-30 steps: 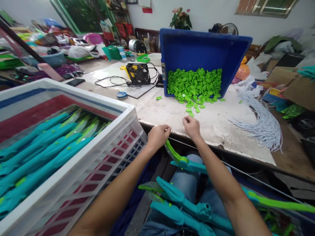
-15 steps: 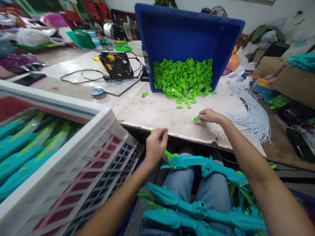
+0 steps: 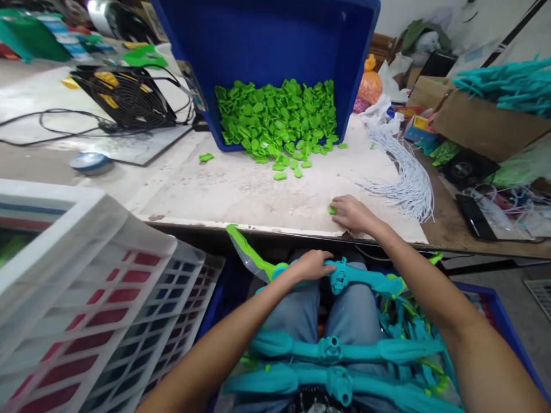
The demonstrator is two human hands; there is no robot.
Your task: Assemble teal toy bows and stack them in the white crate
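Observation:
My left hand (image 3: pixel 313 265) is closed on a long teal plastic part (image 3: pixel 365 277) with a round hub, lying across my thighs. From that part's left end a lime-green curved blade (image 3: pixel 249 252) with a clear edge sticks up towards the table edge. Just above the tabletop's front edge, my right hand (image 3: pixel 353 214) pinches a small green plastic piece (image 3: pixel 332 210) in its fingertips. Two more teal parts lie nearer my body, one of them a teal bar (image 3: pixel 297 347) with a hub in its middle.
A blue bin (image 3: pixel 279 40) tipped on its side spills small green pieces (image 3: pixel 275 115) onto the table (image 3: pixel 241 195). White ties (image 3: pixel 413 178) lie at right, a fan (image 3: pixel 124 97) at left. A white crate (image 3: pixel 142 275) stands left; a blue crate (image 3: pixel 495 304) with teal parts stands right.
My left hand has moved down and right from beside the crate onto the teal part. My right hand still has the green piece near the table edge. The view has turned right.

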